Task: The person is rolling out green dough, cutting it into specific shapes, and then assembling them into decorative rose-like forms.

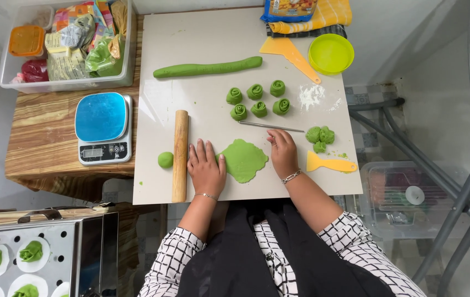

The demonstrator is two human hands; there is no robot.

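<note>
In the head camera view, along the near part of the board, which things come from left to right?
Small green dough ball → wooden rolling pin → left hand → flattened green dough → right hand → yellow scraper.

wooden table (42,148), pale wall (422,60), grey metal frame (455,203), daylight.

L hand (206,168) lay flat, palm down, fingers spread twd 12 o'clock. R hand (283,152) at its 3 o'clock, fingers curled, both forearms angled inward.

Grey scale display (93,153); colourful packets in clear tub (70,44); blue packet (289,10) top.
</note>
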